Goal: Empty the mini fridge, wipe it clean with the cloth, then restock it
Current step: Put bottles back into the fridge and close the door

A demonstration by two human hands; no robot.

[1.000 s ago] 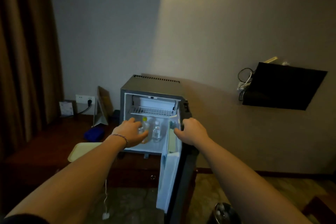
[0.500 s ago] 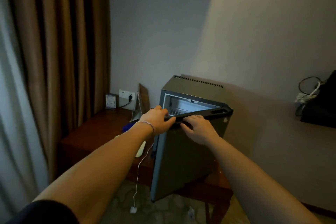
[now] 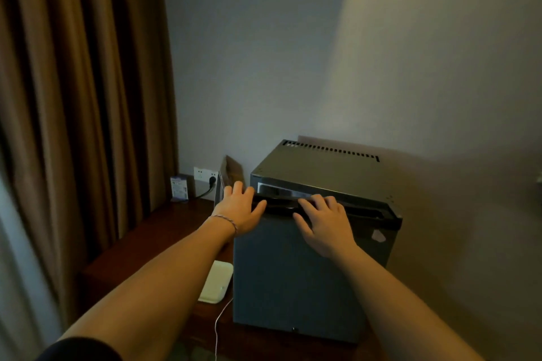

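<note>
Both hands lie flat with fingers spread — left hand (image 3: 240, 209) at the mini fridge (image 3: 311, 267) door's top corner, right hand (image 3: 324, 224) pressing its front — door nearly closed.

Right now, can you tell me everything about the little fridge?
The fridge is a small dark grey box with a smooth door and a row of vent slots along the top at the back. It stands on a dark wooden table by the wall. Its door is almost shut. The left hand and right hand press flat on the door's top edge.
</note>
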